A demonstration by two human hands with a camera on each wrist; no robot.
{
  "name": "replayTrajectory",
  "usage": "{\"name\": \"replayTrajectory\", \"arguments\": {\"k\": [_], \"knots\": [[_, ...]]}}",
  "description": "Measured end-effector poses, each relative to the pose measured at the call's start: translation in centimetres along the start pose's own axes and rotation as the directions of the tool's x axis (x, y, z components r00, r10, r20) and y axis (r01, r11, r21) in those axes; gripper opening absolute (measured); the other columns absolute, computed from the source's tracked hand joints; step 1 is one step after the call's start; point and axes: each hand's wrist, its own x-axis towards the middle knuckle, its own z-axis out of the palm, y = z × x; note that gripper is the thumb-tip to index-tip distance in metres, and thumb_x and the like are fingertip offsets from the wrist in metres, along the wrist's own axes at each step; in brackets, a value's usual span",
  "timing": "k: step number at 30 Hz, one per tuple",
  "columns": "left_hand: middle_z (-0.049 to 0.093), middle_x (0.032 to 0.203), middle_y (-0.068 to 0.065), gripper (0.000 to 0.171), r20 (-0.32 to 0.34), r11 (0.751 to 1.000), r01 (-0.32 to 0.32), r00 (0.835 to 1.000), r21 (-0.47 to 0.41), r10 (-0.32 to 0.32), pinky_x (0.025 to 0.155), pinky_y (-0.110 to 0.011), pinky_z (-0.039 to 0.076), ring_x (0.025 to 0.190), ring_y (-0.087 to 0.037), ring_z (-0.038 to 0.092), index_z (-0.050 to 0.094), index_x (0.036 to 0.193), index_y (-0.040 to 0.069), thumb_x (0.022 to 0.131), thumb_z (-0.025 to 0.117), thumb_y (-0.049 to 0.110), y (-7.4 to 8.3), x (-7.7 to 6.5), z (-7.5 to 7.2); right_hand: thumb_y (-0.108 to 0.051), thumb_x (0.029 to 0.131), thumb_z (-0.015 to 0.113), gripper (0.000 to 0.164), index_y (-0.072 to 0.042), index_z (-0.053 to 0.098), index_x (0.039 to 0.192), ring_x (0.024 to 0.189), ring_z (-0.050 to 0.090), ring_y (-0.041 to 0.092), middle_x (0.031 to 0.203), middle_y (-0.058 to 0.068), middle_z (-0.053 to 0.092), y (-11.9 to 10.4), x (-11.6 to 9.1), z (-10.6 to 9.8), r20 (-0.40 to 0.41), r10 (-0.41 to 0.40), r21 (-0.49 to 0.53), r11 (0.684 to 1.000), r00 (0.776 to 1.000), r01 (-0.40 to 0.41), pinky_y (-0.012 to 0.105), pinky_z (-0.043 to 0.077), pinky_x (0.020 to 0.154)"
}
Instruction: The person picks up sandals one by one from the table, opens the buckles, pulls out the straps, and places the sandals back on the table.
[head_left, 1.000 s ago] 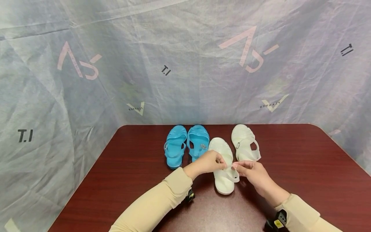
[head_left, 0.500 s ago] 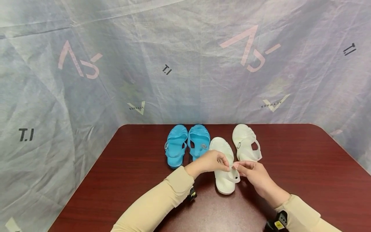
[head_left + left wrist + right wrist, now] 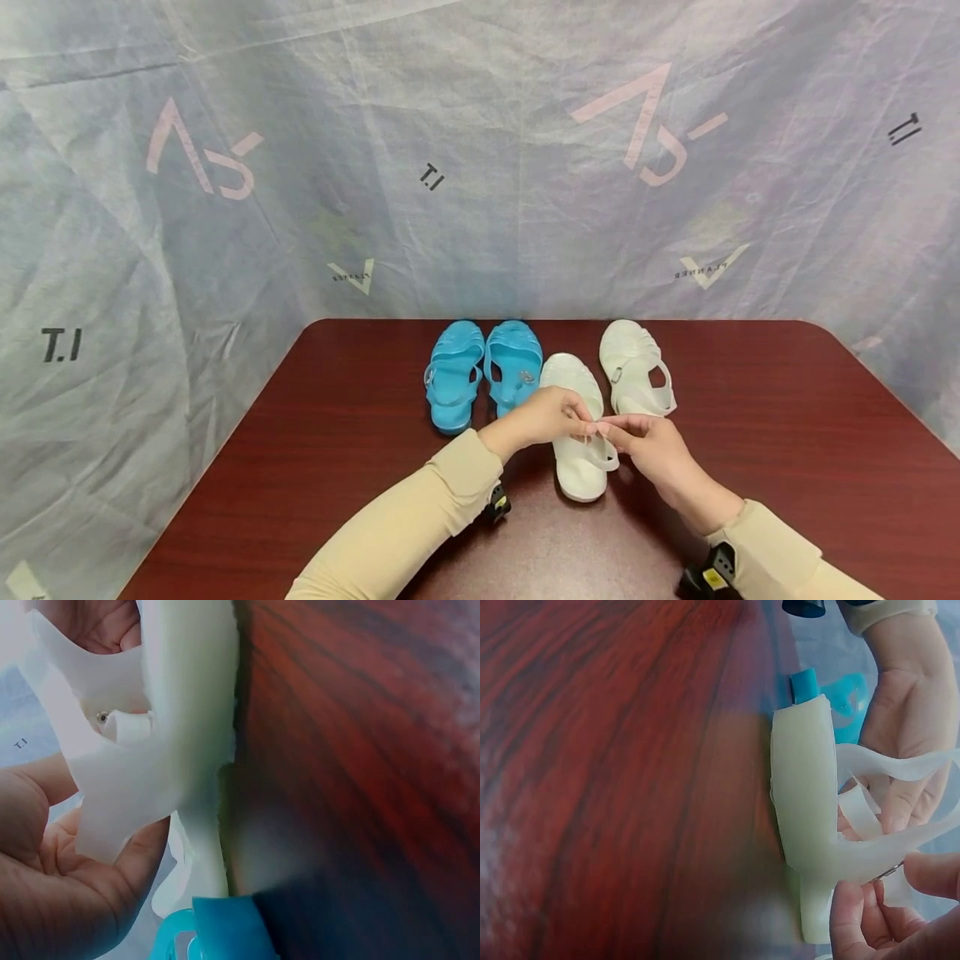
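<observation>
A white sandal lies on the table with its toe pointing away, between my two hands. My left hand pinches its strap from the left, above the footbed. From the right, my right hand pinches the strap's buckle side, fingertips meeting the left ones. In the right wrist view, a small metal buckle shows between the right thumb and finger. A loose strap end curls near the left fingers there. The fingers hide much of the strap in the head view.
Another white sandal stands behind, to the right. Two blue sandals, a left one and a right one, sit side by side at the back left. The dark red table meets a grey printed cloth behind.
My left fingertips have moved slightly right and my right ones slightly left, closing the small gap between them over the strap. The sandals have stayed in place.
</observation>
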Motion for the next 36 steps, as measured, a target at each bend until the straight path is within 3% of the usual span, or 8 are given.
{"name": "replayTrajectory", "arguments": {"k": [8,21,24,31,36], "knots": [[0.074,0.078,-0.004,0.009,-0.032,1.0,0.013,0.999,0.019,-0.012,0.061,-0.018,0.044,0.069,-0.005,0.061,0.069,0.085,0.007,0.086,0.074,0.014,-0.19,-0.39,-0.26,-0.027,0.095,0.063,0.037,0.002,0.067,0.118,0.085,0.061,0.01,0.108,0.004,0.069,-0.02,-0.24,-0.09,-0.003,0.034,-0.011,0.999,0.999,-0.034,0.026,0.048,0.076],[0.072,0.079,0.004,0.011,0.034,0.99,-0.035,0.999,0.134,0.03,0.064,-0.016,0.046,0.072,-0.002,0.06,0.069,0.089,0.011,0.088,0.072,0.022,-0.13,-0.25,-0.39,-0.026,0.096,0.061,0.038,0.003,0.065,0.121,0.086,0.063,0.008,0.116,0.008,0.067,0.07,-0.39,0.04,-0.028,0.064,0.019,0.998,0.998,-0.064,0.023,0.049,0.076],[0.072,0.083,0.003,0.017,0.04,0.991,-0.038,0.999,0.125,0.033,0.068,-0.016,0.047,0.076,-0.002,0.062,0.072,0.095,0.01,0.092,0.067,0.027,0.07,-0.29,-0.38,-0.024,0.095,0.063,0.036,0.004,0.067,0.118,0.085,0.061,0.007,0.111,0.007,0.069,-0.05,-0.36,0.12,-0.034,0.031,-0.002,1.0,0.999,-0.031,0.023,0.049,0.074],[0.072,0.085,-0.011,0.019,0.012,0.999,0.013,1.0,-0.049,-0.012,0.065,-0.019,0.049,0.074,-0.011,0.064,0.07,0.096,0.002,0.096,0.061,0.018,-0.01,-0.09,-0.15,-0.024,0.092,0.068,0.029,0.0,0.073,0.107,0.086,0.056,0.004,0.103,0.009,0.074,-0.28,-0.33,0.71,-0.062,-0.07,-0.09,0.994,0.996,0.064,0.02,0.046,0.067],[0.07,0.076,-0.01,0.015,-0.022,0.999,0.005,1.0,-0.041,-0.006,0.061,-0.017,0.047,0.066,-0.007,0.058,0.069,0.087,0.001,0.093,0.065,0.015,-0.06,-0.05,0.02,-0.023,0.092,0.068,0.029,0.001,0.073,0.107,0.086,0.055,0.005,0.104,0.009,0.073,-0.35,-0.3,0.66,-0.058,-0.053,-0.085,0.995,0.997,0.048,0.02,0.046,0.067]]}}
